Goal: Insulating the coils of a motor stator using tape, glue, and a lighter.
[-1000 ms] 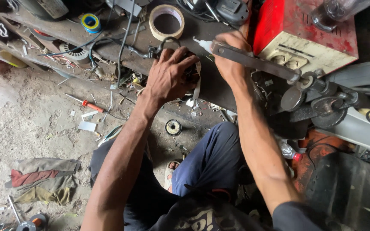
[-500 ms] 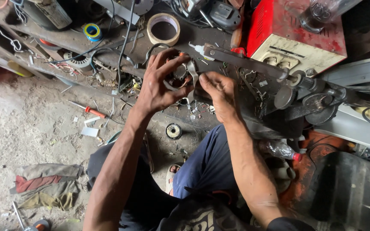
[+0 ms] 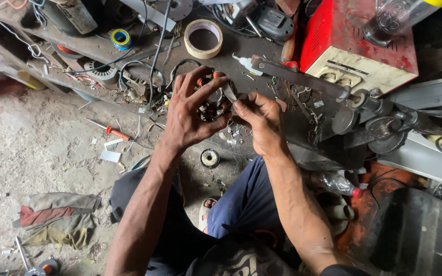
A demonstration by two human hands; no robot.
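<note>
My left hand grips a round motor stator with copper windings, held up over the dark workbench. My right hand pinches a thin strip of grey insulating paper and presses its end against the stator's rim. Both hands meet over the stator, which is partly hidden by my fingers.
A roll of beige tape, a small blue-yellow tape roll and loose wires lie on the bench. A red and cream machine stands at the right. A red-handled screwdriver, a wire spool and rags lie on the floor.
My right hand left the long metal bar on the bench and came to the stator. My left hand lifted the stator off the bench and turned it toward me.
</note>
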